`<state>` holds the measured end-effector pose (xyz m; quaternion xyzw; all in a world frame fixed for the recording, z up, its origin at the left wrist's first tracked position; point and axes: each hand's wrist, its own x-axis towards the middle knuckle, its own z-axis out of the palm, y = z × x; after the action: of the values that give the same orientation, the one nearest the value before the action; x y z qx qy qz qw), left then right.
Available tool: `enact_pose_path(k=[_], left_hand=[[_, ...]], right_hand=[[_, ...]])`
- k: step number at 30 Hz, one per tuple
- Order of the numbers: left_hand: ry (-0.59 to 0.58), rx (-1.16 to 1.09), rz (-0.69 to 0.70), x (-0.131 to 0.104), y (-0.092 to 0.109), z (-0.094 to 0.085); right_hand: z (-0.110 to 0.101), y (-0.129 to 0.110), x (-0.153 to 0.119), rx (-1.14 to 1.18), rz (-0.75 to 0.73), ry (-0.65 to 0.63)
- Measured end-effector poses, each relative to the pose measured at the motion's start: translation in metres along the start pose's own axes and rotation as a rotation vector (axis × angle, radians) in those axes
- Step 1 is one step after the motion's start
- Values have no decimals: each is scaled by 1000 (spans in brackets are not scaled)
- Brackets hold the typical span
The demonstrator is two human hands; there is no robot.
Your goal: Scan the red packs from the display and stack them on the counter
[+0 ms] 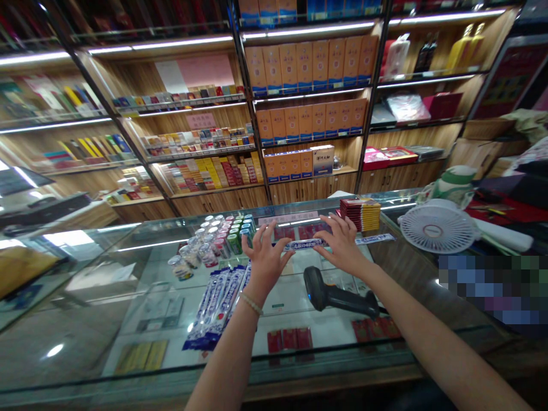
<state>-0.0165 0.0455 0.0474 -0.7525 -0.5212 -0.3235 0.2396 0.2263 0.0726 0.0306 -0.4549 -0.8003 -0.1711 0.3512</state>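
Note:
A slim blue-and-white wrapped candy stick (pixel 306 244) is stretched sideways between my hands above the glass counter. My left hand (pixel 266 260) pinches its left end between thumb and index finger, other fingers spread. At the right end, my right hand (pixel 342 245) has the same pinch. Several longer blue-and-white packets (pixel 220 305) lie fanned out below my left hand. Under my right hand rests a black barcode scanner (pixel 338 297). Another blue-and-white stick (pixel 375 238) lies on the counter to the right.
Rows of small cans and tubs (pixel 214 240) stand left on the glass counter (pixel 148 260). A stack of red and yellow packs (pixel 359 214) is behind my right hand. A white fan (pixel 439 225) and a green-white jug (pixel 454 185) stand right. Stocked shelves (pixel 314 91) line the wall.

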Motion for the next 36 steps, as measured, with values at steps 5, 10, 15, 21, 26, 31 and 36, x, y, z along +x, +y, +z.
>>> enact_pose_path(k=[5,10,15,21,26,31,36], left_hand=[[3,1,-8,0,-1,0],[-5,-4,-16,0,-2,0],[-4,-2,-14,1,-3,1],[-22,2,-36,7,0,-7],[1,20,19,17,3,-15],[0,50,81,27,8,-19],[-44,63,127,35,19,-19]], right_hand=[[1,4,-2,-79,-50,12],[3,9,-2,-118,-61,29],[2,10,-1,-121,-57,46],[-3,8,4,-110,-57,84],[-15,14,14,-118,-102,119],[-25,22,19,-145,-123,148],[-31,35,14,-162,-126,149]])
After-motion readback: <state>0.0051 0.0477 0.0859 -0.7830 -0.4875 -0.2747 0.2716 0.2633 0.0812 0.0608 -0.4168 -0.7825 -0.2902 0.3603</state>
